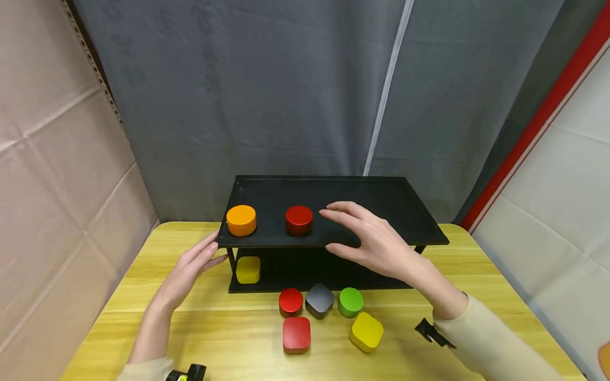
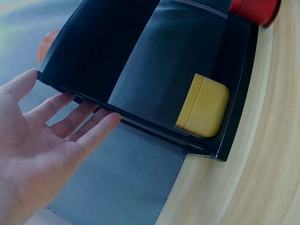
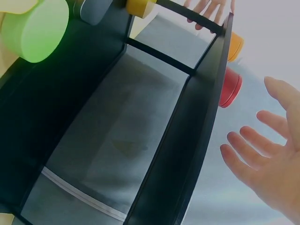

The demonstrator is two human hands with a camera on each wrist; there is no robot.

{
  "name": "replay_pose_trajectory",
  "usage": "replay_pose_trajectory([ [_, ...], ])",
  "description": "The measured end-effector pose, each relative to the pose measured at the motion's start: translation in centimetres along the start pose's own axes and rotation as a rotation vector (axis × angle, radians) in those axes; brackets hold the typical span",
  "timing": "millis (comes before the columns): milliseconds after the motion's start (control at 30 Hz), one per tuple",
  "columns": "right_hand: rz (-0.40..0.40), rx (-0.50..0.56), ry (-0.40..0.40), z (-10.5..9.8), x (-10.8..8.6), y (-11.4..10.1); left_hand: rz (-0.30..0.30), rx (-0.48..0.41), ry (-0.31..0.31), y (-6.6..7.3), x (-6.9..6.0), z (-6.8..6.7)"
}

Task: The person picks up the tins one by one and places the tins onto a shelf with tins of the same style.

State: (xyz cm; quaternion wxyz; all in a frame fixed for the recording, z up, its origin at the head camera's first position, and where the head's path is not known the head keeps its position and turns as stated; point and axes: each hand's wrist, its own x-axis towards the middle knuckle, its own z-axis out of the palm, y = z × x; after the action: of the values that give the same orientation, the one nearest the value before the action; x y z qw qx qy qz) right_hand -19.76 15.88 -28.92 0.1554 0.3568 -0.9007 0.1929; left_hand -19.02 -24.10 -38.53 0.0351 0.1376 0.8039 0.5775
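Note:
In the head view a black two-tier shelf (image 1: 362,211) stands on the table. An orange round block (image 1: 241,220) and a dark red round block (image 1: 299,220) sit on its top tier. My right hand (image 1: 369,238) hovers over that tier just right of the dark red block, fingers spread and apart from it, holding nothing. At the shelf's left edge my left hand (image 1: 188,270) touches the rim with extended fingers, as the left wrist view also shows. Inside the lower tier, at the left end, rests a yellow rounded-square block (image 2: 206,105).
In front of the shelf lie a red round block (image 1: 290,302), a grey square block (image 1: 320,300), a green round block (image 1: 350,302), a red square block (image 1: 296,335) and a yellow square block (image 1: 366,332). A grey curtain (image 1: 267,106) hangs behind the wooden table (image 1: 209,333).

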Motion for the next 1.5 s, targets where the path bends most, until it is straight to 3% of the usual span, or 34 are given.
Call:
replay_pose_trajectory([
  [467,-0.116,0.028,0.115,0.1,-2.9,-0.4,-0.014,-0.003,0.001,-0.2,0.0,-0.1],
  [867,-0.057,0.037,0.095,1.0,-5.1,0.1,0.063,-0.075,-0.009,-0.4,0.3,0.2],
  [1500,0.007,0.028,0.088,2.3,-6.8,1.5,0.089,-0.078,-0.015,-0.8,0.4,0.1],
])
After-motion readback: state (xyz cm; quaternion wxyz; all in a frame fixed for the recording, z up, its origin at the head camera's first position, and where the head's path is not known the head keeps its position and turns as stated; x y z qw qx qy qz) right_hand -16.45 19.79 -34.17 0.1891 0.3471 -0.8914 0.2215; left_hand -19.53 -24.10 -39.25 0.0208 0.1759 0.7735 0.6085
